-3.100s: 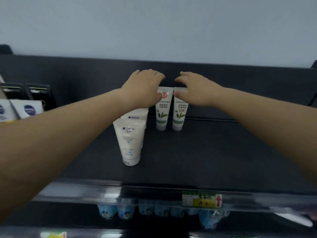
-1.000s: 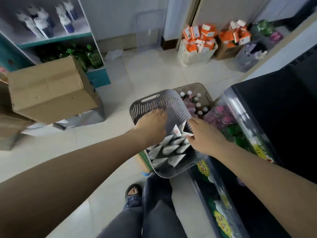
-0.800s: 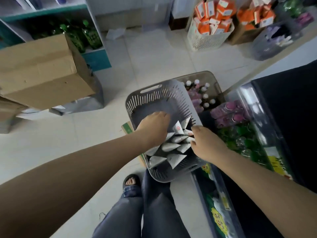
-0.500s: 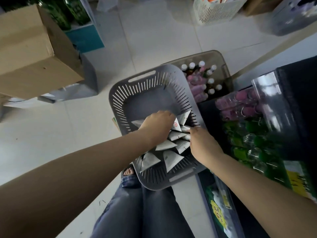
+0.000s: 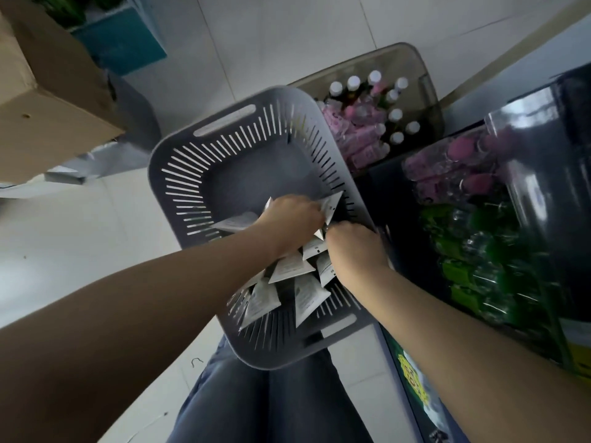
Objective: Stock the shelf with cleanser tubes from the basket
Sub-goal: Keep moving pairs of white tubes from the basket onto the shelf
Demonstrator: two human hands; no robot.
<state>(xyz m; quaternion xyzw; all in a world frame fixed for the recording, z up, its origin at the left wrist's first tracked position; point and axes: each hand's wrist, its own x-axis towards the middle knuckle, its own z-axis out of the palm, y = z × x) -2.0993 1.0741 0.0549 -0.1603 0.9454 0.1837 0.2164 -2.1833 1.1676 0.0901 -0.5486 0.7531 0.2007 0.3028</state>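
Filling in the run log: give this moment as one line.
phase: pick | left hand: in grey basket on cleanser tubes | right hand: on tubes too | grips: hidden

The basket point(image 5: 198, 174) holding tubes point(image 5: 289, 266) sits left of the shelf point(image 5: 572, 123).

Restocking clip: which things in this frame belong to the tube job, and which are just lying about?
Job: grey basket; cleanser tubes inside it; left hand and right hand, both reaching among the tubes.
Lying about: cardboard box; brown bin of bottles; green packs at right.
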